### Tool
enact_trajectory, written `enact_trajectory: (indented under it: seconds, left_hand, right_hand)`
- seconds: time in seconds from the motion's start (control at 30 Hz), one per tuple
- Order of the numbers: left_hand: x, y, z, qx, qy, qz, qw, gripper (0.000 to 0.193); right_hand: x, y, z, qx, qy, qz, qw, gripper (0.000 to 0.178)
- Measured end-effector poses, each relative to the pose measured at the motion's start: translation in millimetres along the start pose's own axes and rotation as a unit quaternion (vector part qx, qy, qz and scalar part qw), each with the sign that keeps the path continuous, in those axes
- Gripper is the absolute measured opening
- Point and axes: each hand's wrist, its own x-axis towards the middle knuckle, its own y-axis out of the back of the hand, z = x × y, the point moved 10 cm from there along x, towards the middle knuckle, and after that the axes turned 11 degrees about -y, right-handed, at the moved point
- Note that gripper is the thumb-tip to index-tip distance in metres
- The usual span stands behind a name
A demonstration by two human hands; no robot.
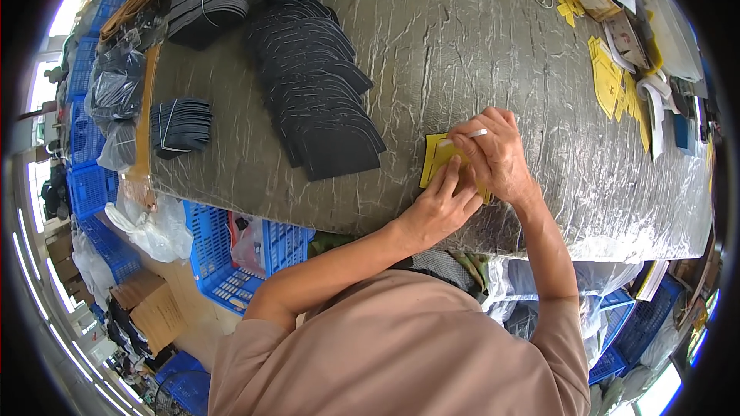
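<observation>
A yellow template (434,156) lies near the front edge of the table, with a thin dark edge showing along its left side. My left hand (442,206) presses on it from the near side, its fingers stretched out over the yellow surface. My right hand (499,156) grips a slim white pen (472,135) between thumb and fingers, above the template. The pen's tip points left, close to the template's upper part; whether it touches cannot be made out. Left of my hands, a long overlapping row of dark cut pieces (339,150) is fanned out across the table.
Tied stacks of dark pieces, one large (208,0) and one small (181,127), stand on the table (462,38) at left. More yellow templates (613,81) lie at far right beside boxes and papers. Blue crates (212,254) stand below the front edge.
</observation>
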Motion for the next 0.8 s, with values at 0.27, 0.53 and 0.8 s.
enact_trajectory:
  seconds: [0.27, 0.53, 0.8]
  left_hand:
    - [0, 2, -1, -0.011, 0.006, 0.013, 1.0, 0.033]
    - [-1, 2, 0, -0.008, 0.002, 0.01, 1.0, 0.035]
    - [3, 7, -2, -0.022, -0.003, 0.004, 1.0, 0.014]
  right_hand:
    - [-12, 6, 15, -0.004, -0.047, 0.069, 0.996, 0.003]
    - [-19, 12, 8, -0.021, -0.023, 0.084, 0.996, 0.004]
    - [-38, 29, 10, -0.081, -0.039, 0.104, 0.991, 0.008]
